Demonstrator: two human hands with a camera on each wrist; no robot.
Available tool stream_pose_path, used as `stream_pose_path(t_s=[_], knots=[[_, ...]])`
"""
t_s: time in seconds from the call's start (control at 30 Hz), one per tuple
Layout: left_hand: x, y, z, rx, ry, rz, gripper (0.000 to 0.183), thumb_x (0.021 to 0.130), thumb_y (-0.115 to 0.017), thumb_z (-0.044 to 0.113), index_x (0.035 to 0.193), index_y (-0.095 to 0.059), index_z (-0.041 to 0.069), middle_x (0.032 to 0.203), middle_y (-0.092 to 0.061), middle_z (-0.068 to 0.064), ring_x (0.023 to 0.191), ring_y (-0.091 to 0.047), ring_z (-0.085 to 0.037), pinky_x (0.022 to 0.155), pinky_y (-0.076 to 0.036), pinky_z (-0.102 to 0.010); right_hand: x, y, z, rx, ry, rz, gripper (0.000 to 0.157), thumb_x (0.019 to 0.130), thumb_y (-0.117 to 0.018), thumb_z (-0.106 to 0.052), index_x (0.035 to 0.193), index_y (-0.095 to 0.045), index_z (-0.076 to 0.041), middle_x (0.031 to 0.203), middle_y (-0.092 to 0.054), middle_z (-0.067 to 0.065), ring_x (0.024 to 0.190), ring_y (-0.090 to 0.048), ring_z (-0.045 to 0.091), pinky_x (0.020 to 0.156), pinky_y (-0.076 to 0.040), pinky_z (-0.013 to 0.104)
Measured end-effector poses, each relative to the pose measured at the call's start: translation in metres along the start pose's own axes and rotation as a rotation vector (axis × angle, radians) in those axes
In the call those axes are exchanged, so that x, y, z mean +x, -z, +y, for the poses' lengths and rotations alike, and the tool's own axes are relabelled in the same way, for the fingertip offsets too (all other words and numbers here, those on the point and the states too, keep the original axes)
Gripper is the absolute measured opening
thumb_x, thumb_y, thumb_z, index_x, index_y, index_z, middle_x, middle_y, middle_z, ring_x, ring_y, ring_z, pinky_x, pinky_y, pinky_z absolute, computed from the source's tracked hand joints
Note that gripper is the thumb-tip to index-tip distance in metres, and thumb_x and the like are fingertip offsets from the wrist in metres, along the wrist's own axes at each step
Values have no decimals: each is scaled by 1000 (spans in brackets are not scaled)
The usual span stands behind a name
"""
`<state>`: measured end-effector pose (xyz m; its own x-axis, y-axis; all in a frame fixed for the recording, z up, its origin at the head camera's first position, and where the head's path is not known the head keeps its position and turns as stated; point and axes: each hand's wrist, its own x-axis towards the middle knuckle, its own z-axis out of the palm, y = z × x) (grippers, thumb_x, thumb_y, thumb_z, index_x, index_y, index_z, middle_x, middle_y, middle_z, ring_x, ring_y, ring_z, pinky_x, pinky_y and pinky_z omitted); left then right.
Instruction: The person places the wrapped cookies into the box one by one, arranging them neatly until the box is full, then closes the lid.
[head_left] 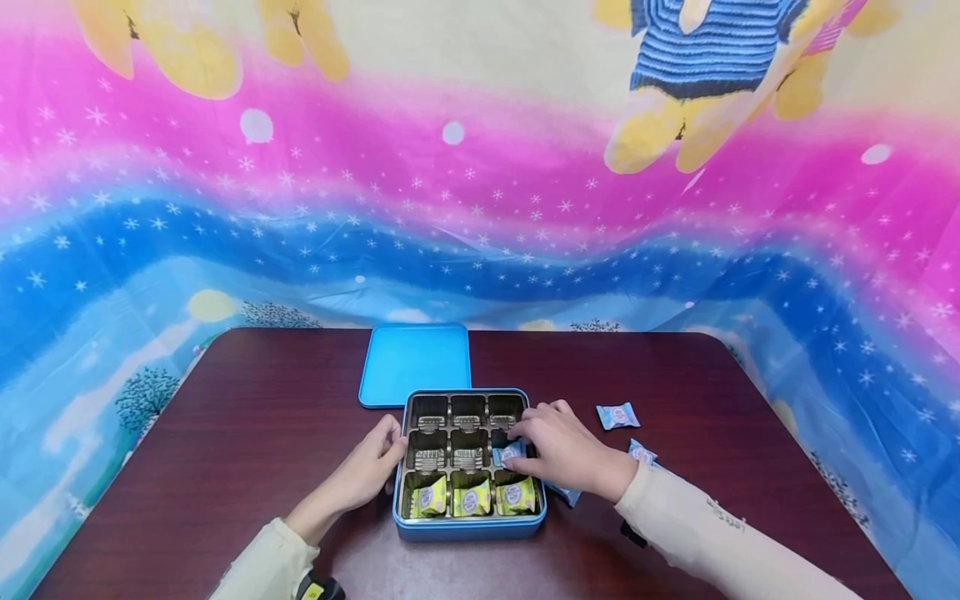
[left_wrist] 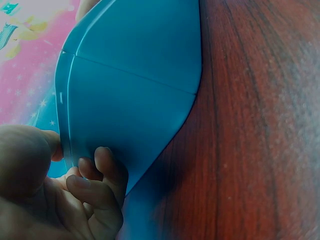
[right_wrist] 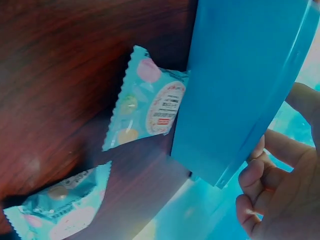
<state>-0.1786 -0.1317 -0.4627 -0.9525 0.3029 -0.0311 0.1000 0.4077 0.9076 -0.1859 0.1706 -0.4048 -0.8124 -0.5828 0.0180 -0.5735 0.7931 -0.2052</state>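
A blue square tin with a divided gold tray stands at the front of the table. My left hand holds its left edge, thumb at the rim and fingers curled against the wall, as the left wrist view shows. My right hand reaches over the right rim and pinches a small blue candy packet in the middle row's right compartment. Yellow candy packets sit in the three front compartments. The other middle compartments and the back row hold no packets. In the right wrist view the tin wall hides the pinched packet.
A light blue lid lies behind the tin. To the right on the dark wooden table are blue candy packets; one packet lies against the tin's right wall. A printed cloth hangs behind the table.
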Motion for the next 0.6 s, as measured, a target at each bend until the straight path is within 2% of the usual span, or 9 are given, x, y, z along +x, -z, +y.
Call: stream_pose_path(t_s=[0.3,0.6], knots=[[0,0,2,-4,12,2,15,106,-44,10,94,-37,5,59,-51,-2,47,-49,-13,45,-44,-26,-5,3,5,81,16,35,31,92,-73,-38,116,-74,-17,105,-69,-4,87,-54,9,88,-37,41],[-1,-1,1,-10,12,-1,15,107,-44,11,94,-37,5,59,-51,-2,47,-48,-13,45,-43,-25,-10,8,13,108,16,99,27,93,-73,-34,115,-74,-20,96,-65,-7,84,-53,10,90,-37,44]])
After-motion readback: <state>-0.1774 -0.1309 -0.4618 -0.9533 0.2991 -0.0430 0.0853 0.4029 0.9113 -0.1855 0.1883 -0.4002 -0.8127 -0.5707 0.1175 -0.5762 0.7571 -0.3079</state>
